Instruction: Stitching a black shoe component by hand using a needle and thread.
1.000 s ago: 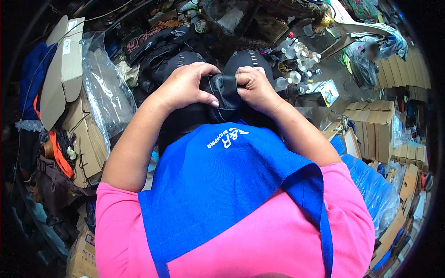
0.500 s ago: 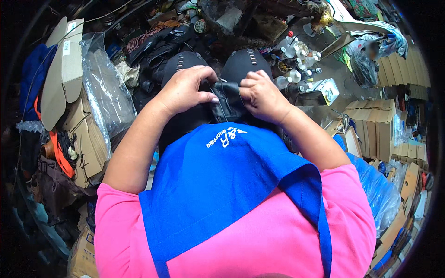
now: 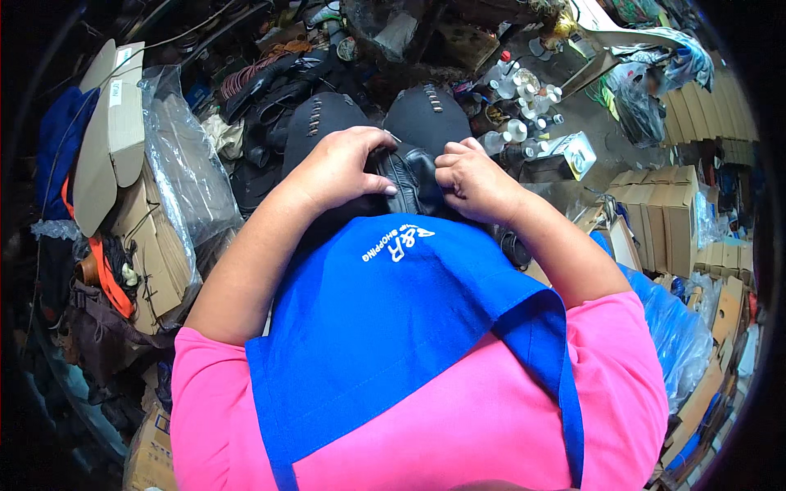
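Bare left forearm [image 3: 262, 254] that slanted toward one o'clock, left hand [image 3: 340, 168] that curved near eleven, its thumb [image 3: 377, 184] parted from the bent fingers and aimed at about three, bare right forearm [image 3: 557, 245] that leaned toward ten, right hand [image 3: 477, 182] that was curled near two

Your leather piece [image 3: 417, 174] is black, softly shiny and creased, bulging on the right, with a ridge slanting down its left part. It's over your lap [image 3: 427, 123], short of the knee edge; it may be folded.
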